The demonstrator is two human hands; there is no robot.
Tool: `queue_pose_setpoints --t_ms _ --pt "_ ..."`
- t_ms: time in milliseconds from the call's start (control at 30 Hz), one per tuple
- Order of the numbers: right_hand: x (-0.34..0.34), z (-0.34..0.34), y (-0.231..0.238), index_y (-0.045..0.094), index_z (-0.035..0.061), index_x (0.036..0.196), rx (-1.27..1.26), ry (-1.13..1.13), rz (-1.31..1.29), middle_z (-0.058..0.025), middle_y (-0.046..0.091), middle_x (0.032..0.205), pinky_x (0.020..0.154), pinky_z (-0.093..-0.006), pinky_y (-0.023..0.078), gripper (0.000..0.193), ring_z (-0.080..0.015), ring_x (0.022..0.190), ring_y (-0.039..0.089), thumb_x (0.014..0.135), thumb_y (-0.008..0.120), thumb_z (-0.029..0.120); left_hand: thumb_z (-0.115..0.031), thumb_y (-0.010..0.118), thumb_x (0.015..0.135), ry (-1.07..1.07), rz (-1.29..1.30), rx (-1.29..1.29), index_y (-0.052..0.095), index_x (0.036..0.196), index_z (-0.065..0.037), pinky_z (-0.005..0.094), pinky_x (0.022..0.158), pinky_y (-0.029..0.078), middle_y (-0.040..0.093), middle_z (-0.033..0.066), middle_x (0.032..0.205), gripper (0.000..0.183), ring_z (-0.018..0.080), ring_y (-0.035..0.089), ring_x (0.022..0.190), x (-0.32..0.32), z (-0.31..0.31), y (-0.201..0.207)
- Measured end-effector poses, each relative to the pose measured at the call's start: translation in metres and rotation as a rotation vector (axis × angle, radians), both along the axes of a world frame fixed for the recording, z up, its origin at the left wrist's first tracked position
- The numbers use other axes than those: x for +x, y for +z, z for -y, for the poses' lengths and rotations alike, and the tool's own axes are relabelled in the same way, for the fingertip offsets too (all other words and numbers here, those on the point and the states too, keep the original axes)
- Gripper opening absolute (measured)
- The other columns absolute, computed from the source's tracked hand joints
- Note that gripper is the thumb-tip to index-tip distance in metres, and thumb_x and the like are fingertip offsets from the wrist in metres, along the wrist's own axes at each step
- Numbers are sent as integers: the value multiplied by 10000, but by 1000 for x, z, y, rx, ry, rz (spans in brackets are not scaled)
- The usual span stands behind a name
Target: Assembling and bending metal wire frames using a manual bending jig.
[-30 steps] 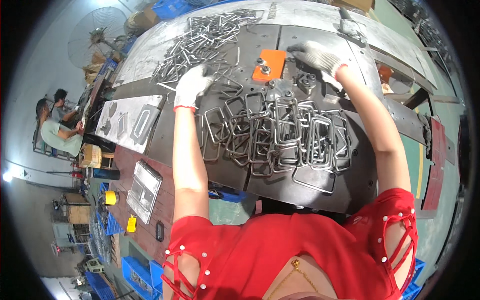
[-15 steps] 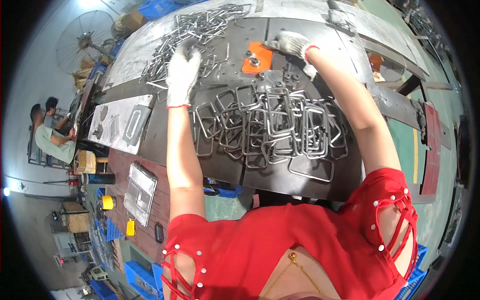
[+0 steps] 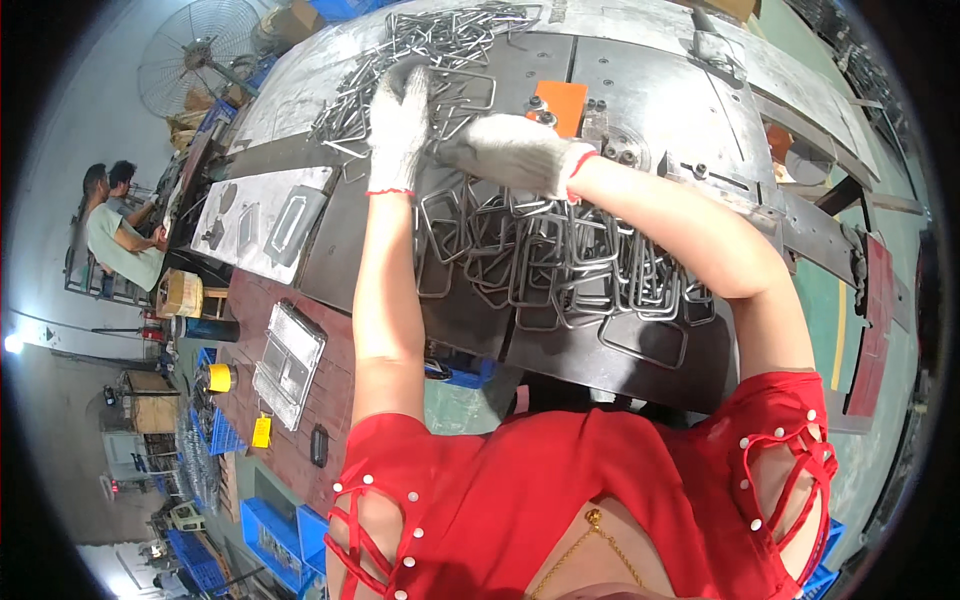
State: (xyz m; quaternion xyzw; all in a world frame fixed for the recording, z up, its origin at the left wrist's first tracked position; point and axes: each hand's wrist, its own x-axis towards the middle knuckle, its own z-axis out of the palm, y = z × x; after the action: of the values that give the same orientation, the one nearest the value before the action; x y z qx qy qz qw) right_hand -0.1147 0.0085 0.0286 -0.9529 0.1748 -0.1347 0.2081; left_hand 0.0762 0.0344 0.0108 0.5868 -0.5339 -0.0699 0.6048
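Note:
My left hand (image 3: pixel 400 125), in a white knit glove with dark fingertips, is at the near edge of a heap of bent metal rods (image 3: pixel 440 35). Its fingers are curled together; a U-shaped rod (image 3: pixel 493 92) shows right beside them, but its contact with the hand is unclear. My right hand (image 3: pixel 515 155), gloved too, hovers above the far side of a pile of rectangular metal wire frames (image 3: pixel 575 255). Motion smears its fingertips, which point left toward my left wrist. Whether they hold anything is hidden.
An orange plate (image 3: pixel 562 105) lies beside bolts on the steel table (image 3: pixel 640 75), with a metal fixture (image 3: pixel 720 180) to its right. At left are a pale board (image 3: pixel 235 225) and a metal tray (image 3: pixel 290 365). Two people (image 3: pixel 125 225) are farther left.
My right hand has swung left from beside the orange plate, coming near my left hand. My left hand stays at the rod heap. The whole view has shifted slightly.

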Motion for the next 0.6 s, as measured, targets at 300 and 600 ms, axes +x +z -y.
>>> queue_pose_setpoints --t_ms 300,600 --pt "-15 78 6 656 89 1199 -129 -204 347 -160 695 1082 901 -431 512 376 -336 1022 657 1003 531 385 -298 584 1019 -175 -297 67 611 1285 -64 261 775 487 641 45 1047 355 116 567 910 -21 4 -7" --pt "-88 148 15 701 77 1180 -36 -137 228 -60 719 944 763 -299 546 336 -147 823 656 980 616 333 -286 559 1031 -193 -404 45 630 1226 -66 214 579 441 661 13 872 302 53 523 657 -11 15 -21"
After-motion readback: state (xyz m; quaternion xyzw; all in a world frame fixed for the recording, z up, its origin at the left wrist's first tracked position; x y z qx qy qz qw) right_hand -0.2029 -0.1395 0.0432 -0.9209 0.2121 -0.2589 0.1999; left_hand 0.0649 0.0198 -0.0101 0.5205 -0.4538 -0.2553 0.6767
